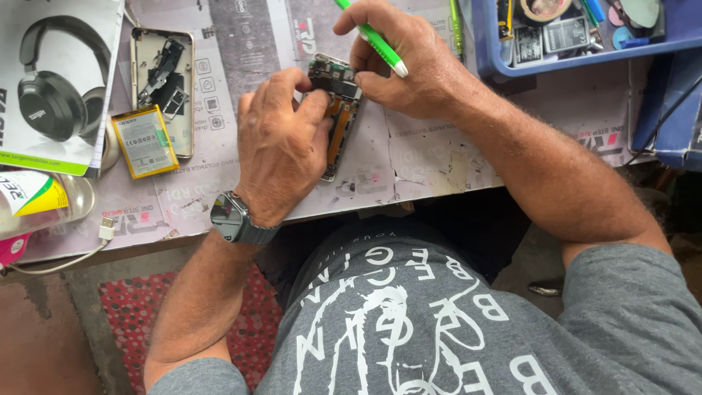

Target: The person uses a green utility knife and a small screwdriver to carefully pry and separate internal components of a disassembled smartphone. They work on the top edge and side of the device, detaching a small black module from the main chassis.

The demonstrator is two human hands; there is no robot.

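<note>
From the head view, the opened phone (336, 117) lies on the bench (424, 157) with its back off and boards bare, the left hand (281, 143) pinching its upper edge, the right hand (398, 62) gripping a green tool (373, 40) (reassembly seemingly remains).

Left hand (281, 139) steadying an opened phone (338, 110), right hand (409, 69) gripping a green screwdriver (373, 40) over it
</note>
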